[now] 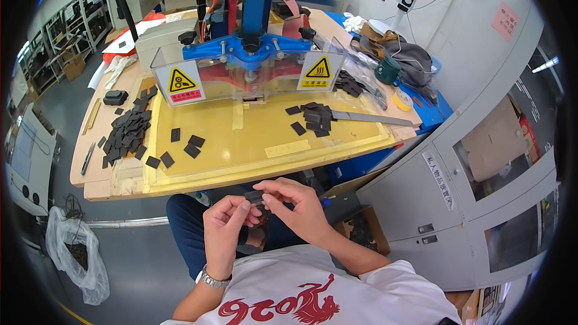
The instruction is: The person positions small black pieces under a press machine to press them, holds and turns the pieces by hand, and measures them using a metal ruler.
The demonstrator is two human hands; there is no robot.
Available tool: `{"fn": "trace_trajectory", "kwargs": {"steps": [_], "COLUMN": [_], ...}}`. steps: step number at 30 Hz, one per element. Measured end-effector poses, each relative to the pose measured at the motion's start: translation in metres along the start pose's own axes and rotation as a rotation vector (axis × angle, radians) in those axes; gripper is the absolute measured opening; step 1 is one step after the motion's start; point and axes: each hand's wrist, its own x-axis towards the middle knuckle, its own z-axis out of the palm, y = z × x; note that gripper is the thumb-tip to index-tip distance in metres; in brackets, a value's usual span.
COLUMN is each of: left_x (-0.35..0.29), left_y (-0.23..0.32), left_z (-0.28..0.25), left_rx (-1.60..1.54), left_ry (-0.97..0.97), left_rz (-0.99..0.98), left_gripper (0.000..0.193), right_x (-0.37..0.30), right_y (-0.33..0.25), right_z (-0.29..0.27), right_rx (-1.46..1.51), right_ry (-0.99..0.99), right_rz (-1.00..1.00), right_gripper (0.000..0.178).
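Observation:
A small black rectangular piece point(253, 196) is pinched between my two hands, in front of the table edge and above my lap. My left hand point(224, 224) grips its left side with thumb and fingers. From the right, my right hand point(296, 206) holds it at thumb and fingertips. On the yellow work surface point(241, 144) beyond lie several loose flat black pieces point(192, 145). A large heap of black pieces point(127, 129) is at the left, and a smaller heap point(317, 117) at the right beside a steel ruler point(373, 118).
A blue press point(253, 45) with a clear guard point(192, 84) and warning labels stands over the table. At its right are a green mug point(387, 70), a tape roll point(402, 100) and a bag point(400, 54). A grey cabinet point(421, 204) stands close on my right; a plastic bag point(78, 253) sits on the floor left.

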Motion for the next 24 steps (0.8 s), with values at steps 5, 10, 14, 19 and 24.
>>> {"fn": "trace_trajectory", "kwargs": {"steps": [5, 10, 14, 19, 24], "left_x": [-0.001, 0.001, 0.001, 0.008, 0.011], "left_y": [0.002, 0.001, 0.003, 0.005, 0.007], "left_z": [0.004, 0.002, 0.0, -0.01, -0.015], "left_rx": [0.026, 0.03, 0.053, 0.102, 0.174], "left_ry": [0.011, 0.03, 0.04, -0.015, -0.057], "left_rz": [0.021, 0.043, 0.039, 0.024, 0.035], "left_gripper": [0.018, 0.017, 0.016, 0.012, 0.011], "right_x": [0.001, 0.0, -0.001, -0.007, -0.007], "right_y": [0.001, -0.002, 0.002, 0.004, 0.005], "right_z": [-0.002, 0.0, 0.003, -0.001, -0.005], "right_rx": [-0.122, -0.179, -0.207, 0.228, 0.325], "right_ry": [0.025, 0.048, 0.057, -0.069, -0.138], "right_rz": [-0.092, -0.122, -0.165, 0.224, 0.318], "right_gripper": [0.026, 0.027, 0.026, 0.015, 0.013]}}
